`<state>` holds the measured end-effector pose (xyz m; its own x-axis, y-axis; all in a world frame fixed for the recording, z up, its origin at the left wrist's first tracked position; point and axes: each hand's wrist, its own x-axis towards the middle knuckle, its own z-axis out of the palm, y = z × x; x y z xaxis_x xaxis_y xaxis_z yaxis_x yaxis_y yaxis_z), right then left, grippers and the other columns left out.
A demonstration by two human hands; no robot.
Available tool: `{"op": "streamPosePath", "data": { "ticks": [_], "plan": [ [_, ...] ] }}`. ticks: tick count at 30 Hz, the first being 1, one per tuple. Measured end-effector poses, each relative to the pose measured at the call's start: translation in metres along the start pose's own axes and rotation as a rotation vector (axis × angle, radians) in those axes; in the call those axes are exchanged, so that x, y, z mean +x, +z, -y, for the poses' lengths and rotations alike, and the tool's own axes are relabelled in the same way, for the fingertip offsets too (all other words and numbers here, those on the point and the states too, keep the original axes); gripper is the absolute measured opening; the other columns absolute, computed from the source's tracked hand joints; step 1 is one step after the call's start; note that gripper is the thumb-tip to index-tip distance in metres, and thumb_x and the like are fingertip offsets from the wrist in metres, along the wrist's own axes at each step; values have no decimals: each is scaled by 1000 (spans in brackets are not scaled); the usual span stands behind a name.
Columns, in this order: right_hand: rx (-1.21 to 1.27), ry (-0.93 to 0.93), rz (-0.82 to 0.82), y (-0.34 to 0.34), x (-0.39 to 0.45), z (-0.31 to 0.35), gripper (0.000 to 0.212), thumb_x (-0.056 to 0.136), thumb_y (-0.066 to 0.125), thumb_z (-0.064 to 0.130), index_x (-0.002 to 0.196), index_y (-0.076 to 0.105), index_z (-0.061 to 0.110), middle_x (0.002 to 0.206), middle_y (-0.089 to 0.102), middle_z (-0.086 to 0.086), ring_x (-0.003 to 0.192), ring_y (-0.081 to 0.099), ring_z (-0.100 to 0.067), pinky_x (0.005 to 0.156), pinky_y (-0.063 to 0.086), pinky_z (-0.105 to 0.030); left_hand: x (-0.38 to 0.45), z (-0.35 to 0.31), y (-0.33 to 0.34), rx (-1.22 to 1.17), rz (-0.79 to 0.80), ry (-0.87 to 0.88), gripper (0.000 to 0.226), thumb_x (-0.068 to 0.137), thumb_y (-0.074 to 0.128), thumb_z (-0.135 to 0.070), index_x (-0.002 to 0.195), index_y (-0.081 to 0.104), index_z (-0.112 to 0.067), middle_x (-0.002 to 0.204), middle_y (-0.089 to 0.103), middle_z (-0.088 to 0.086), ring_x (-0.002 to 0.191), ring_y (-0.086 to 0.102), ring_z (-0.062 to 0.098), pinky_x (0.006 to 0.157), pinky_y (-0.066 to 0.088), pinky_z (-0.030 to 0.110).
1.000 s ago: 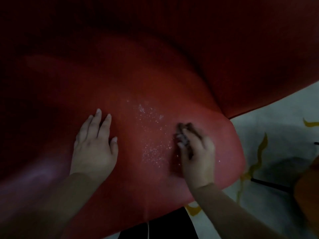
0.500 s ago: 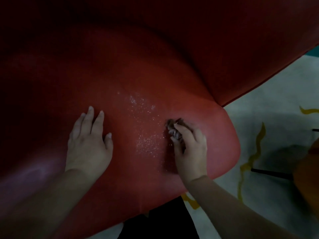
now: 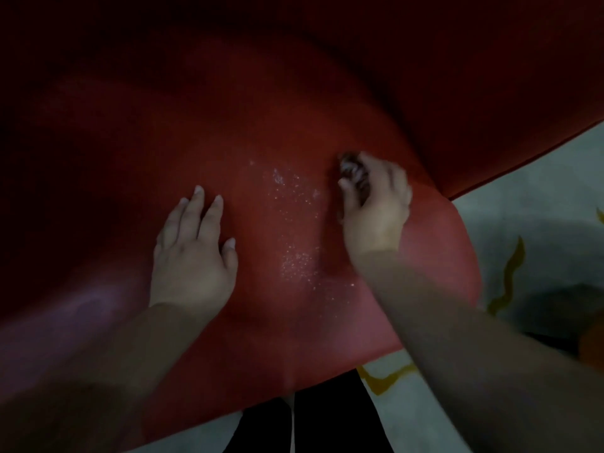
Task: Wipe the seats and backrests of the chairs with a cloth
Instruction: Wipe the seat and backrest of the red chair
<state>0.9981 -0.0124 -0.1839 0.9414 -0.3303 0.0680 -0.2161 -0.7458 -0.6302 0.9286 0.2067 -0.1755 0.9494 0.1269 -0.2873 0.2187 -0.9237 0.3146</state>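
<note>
The cloth (image 3: 353, 173), a small dark bunched wad, lies on the red chair seat (image 3: 255, 132) toward its right rear, close to where the seat meets the red backrest (image 3: 457, 76). The right hand (image 3: 376, 207) has its fingers curled round the wad and presses it onto the seat. The left hand (image 3: 192, 256) lies flat on the seat with fingers straight and slightly spread, holding nothing; it appears to brace the chair.

Change noted: one second ago the cloth was nearer the front right edge of the seat; it now sits further back, toward the backrest. The left hand keeps the same flat rest. A scatter of pale specks (image 3: 294, 223) lies between the two hands and looks unchanged in extent across the pictures. Judgement: the stroke runs beside the specks and not over them, so the middle of the seat is not yet wiped, and the backrest shows no sign of contact.

The seat surface is smooth with a dull sheen at its front left. Lighting is dim. Below and to the right lies a pale floor (image 3: 539, 223) with yellow wavy markings (image 3: 510, 276). An orange object (image 3: 591, 348) at the right edge is too cropped to identify.
</note>
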Motion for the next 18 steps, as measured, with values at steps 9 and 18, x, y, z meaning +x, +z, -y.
{"op": "streamPosePath", "data": {
  "ticks": [9,18],
  "plan": [
    [-34,-420,379,-2,-27,3,44,84,74,17,127,64,20,129,59,-2,116,53,-26,95,44,-50,0,0,1,-45,-53,18,61,91,52,-28,148,33,-19,159,19,1,145,14,22,115,18,48],
    [-60,-318,229,33,-2,35,42,85,71,22,126,64,26,126,57,1,113,50,-23,92,40,-42,-3,6,5,-31,-79,-27,60,90,53,-32,146,35,-23,158,20,4,144,17,24,111,27,52]
  ]
}}
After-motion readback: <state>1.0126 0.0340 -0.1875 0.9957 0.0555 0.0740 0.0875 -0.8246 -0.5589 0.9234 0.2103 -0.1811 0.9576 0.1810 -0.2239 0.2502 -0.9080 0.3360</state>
